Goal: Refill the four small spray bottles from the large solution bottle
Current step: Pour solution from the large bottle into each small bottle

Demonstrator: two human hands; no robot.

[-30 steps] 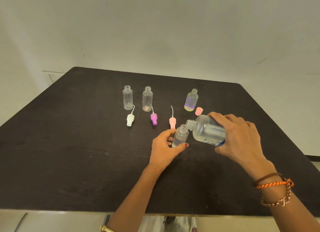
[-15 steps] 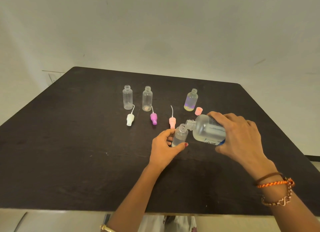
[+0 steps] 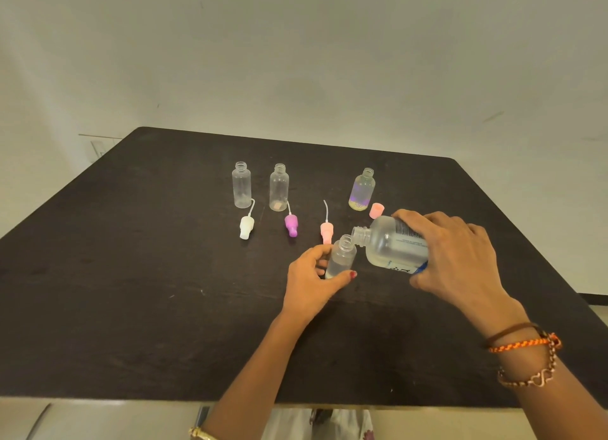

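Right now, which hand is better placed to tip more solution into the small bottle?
The right hand. It already grips the large solution bottle, tilted with its neck at the small bottle mouth; the left hand is busy steadying that bottle on the table.

Small print is seen on the label of the large solution bottle (image 3: 393, 245), gripped under the right hand (image 3: 457, 255), but no word can be read.

On the dark table (image 3: 131, 275), a small spray bottle (image 3: 340, 257) is held upright by the left hand (image 3: 312, 281). The large solution bottle (image 3: 391, 243) is gripped by the right hand (image 3: 457, 258) and tilted, its open neck placed just beside the small bottle's mouth.
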